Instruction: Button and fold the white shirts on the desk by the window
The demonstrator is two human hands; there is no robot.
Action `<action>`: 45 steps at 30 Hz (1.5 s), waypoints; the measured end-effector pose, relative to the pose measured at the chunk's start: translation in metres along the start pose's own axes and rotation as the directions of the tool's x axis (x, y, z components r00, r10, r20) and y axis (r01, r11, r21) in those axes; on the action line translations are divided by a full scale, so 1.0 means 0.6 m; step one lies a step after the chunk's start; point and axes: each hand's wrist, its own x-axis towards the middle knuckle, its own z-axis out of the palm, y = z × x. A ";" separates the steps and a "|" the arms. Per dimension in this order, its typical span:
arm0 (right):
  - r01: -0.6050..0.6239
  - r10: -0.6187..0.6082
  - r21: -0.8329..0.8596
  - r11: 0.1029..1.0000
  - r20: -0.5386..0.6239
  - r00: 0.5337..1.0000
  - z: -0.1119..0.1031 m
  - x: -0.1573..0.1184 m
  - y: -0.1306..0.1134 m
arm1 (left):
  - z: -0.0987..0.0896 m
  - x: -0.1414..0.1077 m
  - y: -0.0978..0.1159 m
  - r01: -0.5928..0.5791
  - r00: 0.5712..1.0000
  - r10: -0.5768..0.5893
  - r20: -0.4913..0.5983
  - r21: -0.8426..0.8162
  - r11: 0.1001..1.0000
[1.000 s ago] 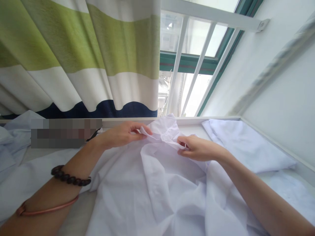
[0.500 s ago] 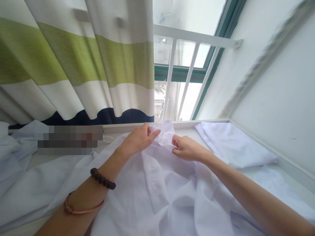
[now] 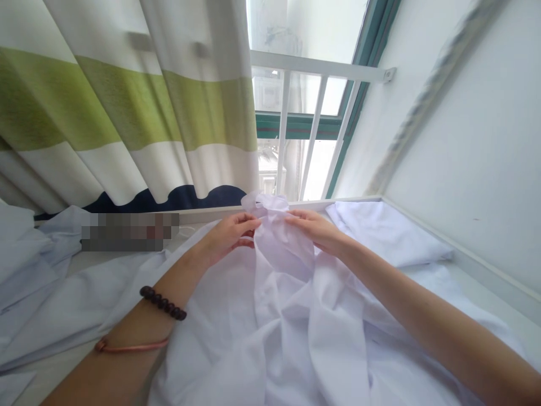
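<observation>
A loose white garment (image 3: 236, 316) lies spread and rumpled in front of me, with many soft folds. Its far end, a gathered, collar-like part (image 3: 273, 211), is lifted between my hands near the back edge of the white surface. My left hand (image 3: 234, 231) pinches the left side of this part between thumb and fingers. From the right, my right hand (image 3: 313, 225) grips the opposite side, its fingertips partly hidden by the fabric. A dark beaded bracelet (image 3: 163, 303) and a copper-coloured bangle (image 3: 131, 347) are on my left forearm.
A folded white cloth (image 3: 384, 231) lies at the back right against the raised edge (image 3: 486, 268). More white cloth (image 3: 38, 265) is heaped at the left, beside a blurred-out item (image 3: 127, 231). Behind are a striped curtain (image 3: 139, 101), white railing (image 3: 313, 65) and window.
The garment's gathered end has been raised and bunched upward. My right hand has shifted left and up, closer to my left hand. The view has turned slightly right.
</observation>
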 end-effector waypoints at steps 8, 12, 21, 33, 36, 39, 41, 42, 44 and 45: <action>0.135 -0.235 -0.471 0.871 -0.159 0.959 0.001 -0.025 0.097 | 0.046 -0.047 -0.072 0.050 0.999 -0.050 -0.008 0.216 0.975; 0.183 -0.214 -0.428 0.885 -0.025 0.976 0.006 -0.034 0.108 | 0.058 -0.045 -0.075 0.062 0.998 -0.051 -0.041 0.320 0.945; 0.025 -0.027 0.023 0.999 0.096 0.995 0.032 -0.045 0.095 | 0.071 -0.047 -0.092 -0.148 0.963 0.266 -0.038 0.750 0.644; 0.049 -0.056 0.074 0.996 0.105 0.993 0.032 -0.048 0.105 | 0.066 -0.057 -0.082 -0.026 0.999 0.035 -0.030 0.250 0.968; 0.038 -0.046 0.082 0.996 0.099 0.994 0.035 -0.047 0.104 | 0.068 -0.057 -0.079 -0.038 0.997 0.058 -0.049 0.341 0.939; 0.028 -0.035 0.084 0.996 0.079 0.996 0.035 -0.046 0.104 | 0.072 -0.057 -0.078 -0.107 0.991 0.130 -0.012 0.490 0.865; 0.022 -0.028 0.085 0.996 0.066 0.997 0.034 -0.047 0.103 | 0.076 -0.058 -0.078 -0.145 0.985 0.173 0.011 0.599 0.788; 0.020 -0.025 0.083 0.996 0.063 0.998 0.033 -0.047 0.103 | 0.079 -0.059 -0.079 -0.160 0.981 0.193 0.024 0.659 0.735; 0.018 -0.023 0.072 0.997 0.061 0.998 0.032 -0.048 0.101 | 0.086 -0.061 -0.080 -0.179 0.974 0.220 0.048 0.759 0.626; 0.019 -0.023 0.065 0.998 0.058 0.998 0.031 -0.048 0.100 | 0.089 -0.063 -0.081 -0.182 0.972 0.227 0.056 0.792 0.583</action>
